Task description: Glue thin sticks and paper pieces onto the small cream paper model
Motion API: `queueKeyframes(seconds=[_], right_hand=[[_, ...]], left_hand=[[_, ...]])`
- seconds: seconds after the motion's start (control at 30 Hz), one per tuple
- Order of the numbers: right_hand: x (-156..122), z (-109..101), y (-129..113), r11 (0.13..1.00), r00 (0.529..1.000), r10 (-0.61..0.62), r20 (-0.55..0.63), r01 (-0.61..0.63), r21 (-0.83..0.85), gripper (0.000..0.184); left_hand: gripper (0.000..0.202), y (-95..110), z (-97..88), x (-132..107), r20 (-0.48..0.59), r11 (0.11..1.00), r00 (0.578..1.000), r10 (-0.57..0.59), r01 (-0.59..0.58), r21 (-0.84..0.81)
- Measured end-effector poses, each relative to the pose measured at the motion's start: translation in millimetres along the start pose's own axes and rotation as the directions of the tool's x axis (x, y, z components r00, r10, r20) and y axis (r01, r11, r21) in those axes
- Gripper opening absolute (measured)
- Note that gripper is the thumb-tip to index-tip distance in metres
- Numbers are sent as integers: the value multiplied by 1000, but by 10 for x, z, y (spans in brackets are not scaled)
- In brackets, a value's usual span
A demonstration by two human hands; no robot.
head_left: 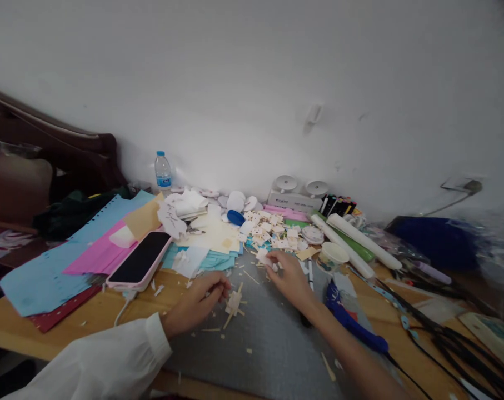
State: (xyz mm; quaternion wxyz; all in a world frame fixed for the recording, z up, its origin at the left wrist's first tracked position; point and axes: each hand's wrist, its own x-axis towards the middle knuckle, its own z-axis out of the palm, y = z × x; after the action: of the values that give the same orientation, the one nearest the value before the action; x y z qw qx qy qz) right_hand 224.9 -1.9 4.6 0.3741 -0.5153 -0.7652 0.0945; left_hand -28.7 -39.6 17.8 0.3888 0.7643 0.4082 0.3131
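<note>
My left hand (201, 299) has its fingers curled together. Whatever may be between them is hidden. Just right of its fingertips, a small cream piece with thin strips sticking out (234, 303) lies on the grey mat (277, 344); I cannot tell whether the fingers touch it. Between the thumb and fingers of my right hand (292, 280) is a small white paper piece (263, 255), pinched above the mat's far part. Beyond it lies a pile of small cream pieces (272, 229). Loose strips and scraps are scattered over the mat.
On the left are a phone (141, 258) and coloured paper sheets (97, 253). A water bottle (163, 171) stands by the wall. To the right are a paper cup (332, 257), white rolls (364, 241), a blue glue gun (352, 322) and black cables (447, 333).
</note>
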Motion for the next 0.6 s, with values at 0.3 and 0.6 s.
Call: queueKeyframes(seconds=[0.3,0.6], right_hand=[[-51,-224,-149,906,961,243,-134,-176,385,22],[-251,-13,-210,586,883,453,124,-400,704,23]], left_hand=[[20,-20,111,130,131,988,990,42,-61,143],[29,7,247,418,202,990,972,117,-130,53]])
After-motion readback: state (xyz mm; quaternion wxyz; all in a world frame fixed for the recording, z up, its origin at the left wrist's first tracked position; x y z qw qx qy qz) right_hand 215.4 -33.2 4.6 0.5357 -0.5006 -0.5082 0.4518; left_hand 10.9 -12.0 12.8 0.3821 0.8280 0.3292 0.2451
